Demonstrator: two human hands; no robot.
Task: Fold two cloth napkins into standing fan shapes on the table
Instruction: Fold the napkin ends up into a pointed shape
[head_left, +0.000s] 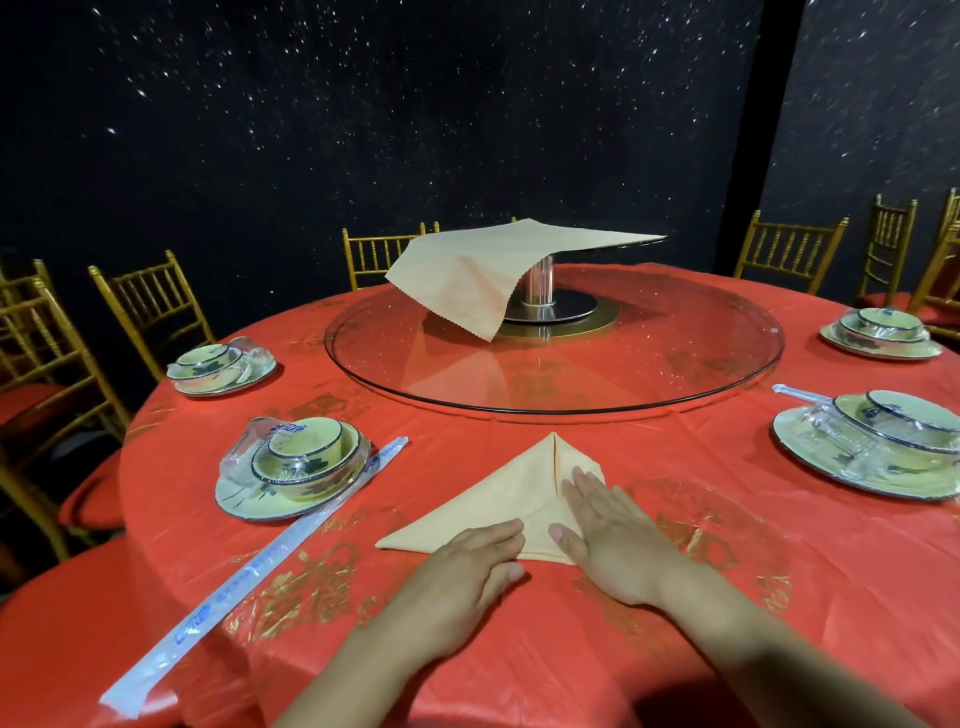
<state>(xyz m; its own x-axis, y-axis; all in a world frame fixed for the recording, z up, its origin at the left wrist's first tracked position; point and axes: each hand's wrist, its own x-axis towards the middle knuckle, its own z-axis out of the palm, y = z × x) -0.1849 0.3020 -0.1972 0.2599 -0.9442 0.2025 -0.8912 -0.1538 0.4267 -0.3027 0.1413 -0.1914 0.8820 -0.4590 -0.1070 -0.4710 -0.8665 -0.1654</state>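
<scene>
A peach cloth napkin (498, 499) lies flat on the red tablecloth in front of me, folded into a triangle with its point away from me and a centre seam. My left hand (467, 566) rests flat on its near edge, fingers straight. My right hand (608, 535) presses palm-down on the right flap, fingers stretched toward the point. A second peach napkin (467, 270) lies unfolded, draped over a raised metal stand at the table's middle, one corner hanging down onto the glass.
A round glass turntable (675, 374) fills the table's centre. Wrapped bowl-and-plate sets stand at near left (296, 467), far left (218, 366), near right (878, 447) and far right (883, 332). Wrapped chopsticks (249, 577) lie diagonally at left. Gold chairs (150, 306) ring the table.
</scene>
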